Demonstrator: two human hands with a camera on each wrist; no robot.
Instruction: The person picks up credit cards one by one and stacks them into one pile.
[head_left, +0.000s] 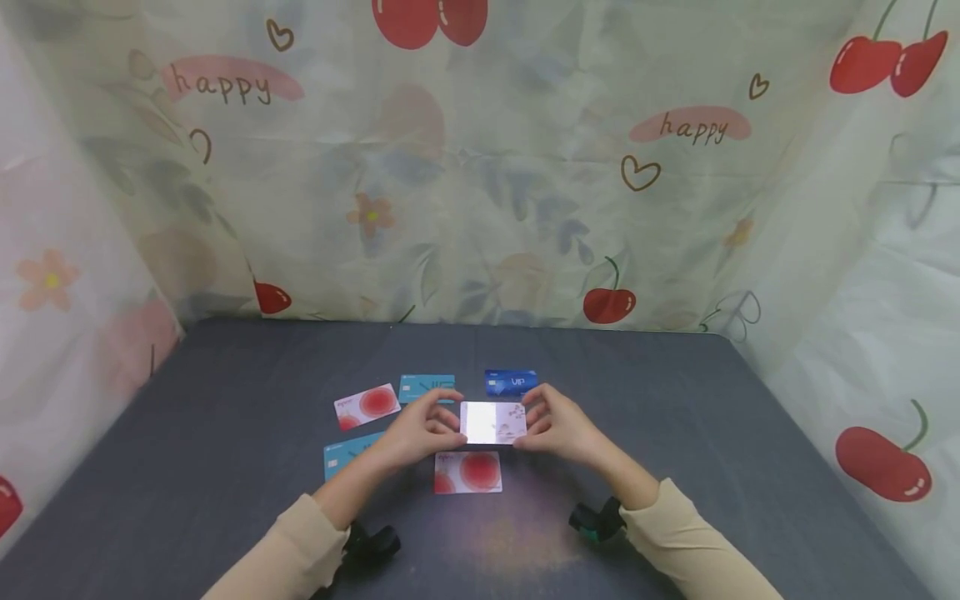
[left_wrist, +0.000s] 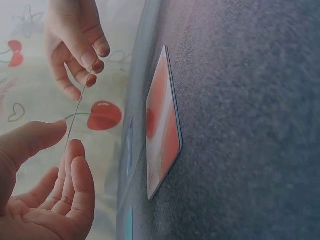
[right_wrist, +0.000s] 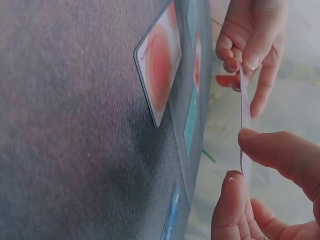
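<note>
A pale card with a bright glare over its left half is held up level between both hands, clear of the table. My left hand pinches its left end between thumb and fingers. At the opposite end, the thumb and fingers of my right hand grip it the same way. Both wrist views show the card nearly edge-on. Just below the hands, a white card with red circles lies on the table; its edge looks layered in the left wrist view.
Beyond the hands lie a teal card and a dark blue VIP card. To the left are another red-circle card and a second teal card, partly covered by the left forearm. A patterned curtain encloses the dark table.
</note>
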